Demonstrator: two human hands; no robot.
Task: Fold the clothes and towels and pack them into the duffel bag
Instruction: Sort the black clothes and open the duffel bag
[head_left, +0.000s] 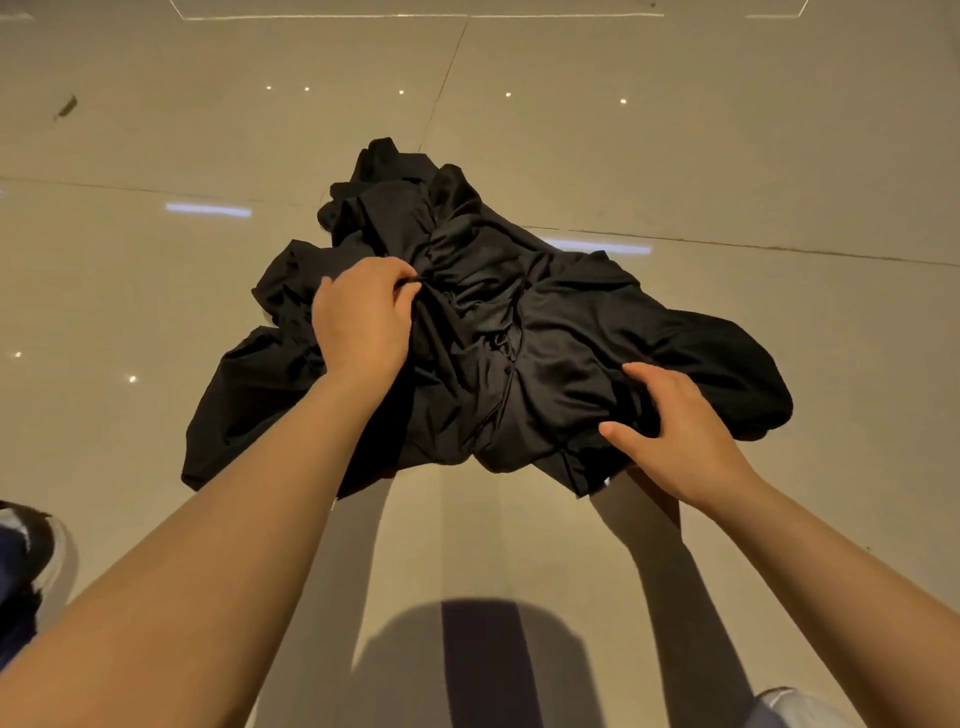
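Cloth (545, 332), one black crumpled heap (whether it is a single garment or several I cannot tell), lies on the tiled floor (156, 291), with no container in sight. Two bare hands are on it: the left hand (363, 317) sits on the heap's near-left part with fingers curled tight, pinching a fold. The right hand (675, 431) is at its near-right edge, fingers half closed and pressed into the fabric.
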